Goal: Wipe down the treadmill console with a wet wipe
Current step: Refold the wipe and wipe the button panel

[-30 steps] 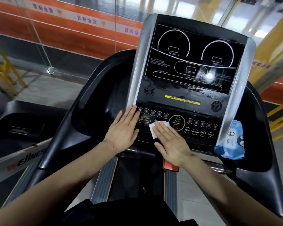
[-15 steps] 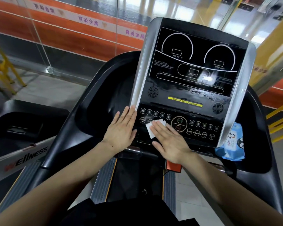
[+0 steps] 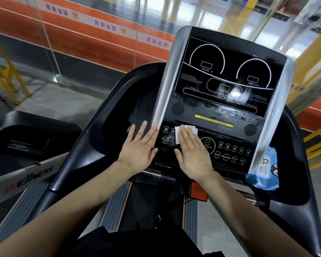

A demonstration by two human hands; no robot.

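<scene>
The black treadmill console (image 3: 222, 101) with silver side trims fills the middle of the view; wet streaks shine on its lower display. A white wet wipe (image 3: 191, 129) lies on the left button rows, just under the yellow strip. My right hand (image 3: 192, 153) presses flat on the wipe, fingers together, covering most of it. My left hand (image 3: 140, 147) rests flat and empty on the console's lower left corner, fingertips at the silver trim.
A blue pack of wipes (image 3: 265, 171) sits in the right side tray. A deep black tray (image 3: 130, 106) lies left of the console. An orange safety key (image 3: 198, 191) hangs below. Another treadmill (image 3: 26, 138) stands at left, glass wall behind.
My right hand has slid the wipe up and left from beside the START button onto the upper left buttons. The left hand stays at the console's left corner.
</scene>
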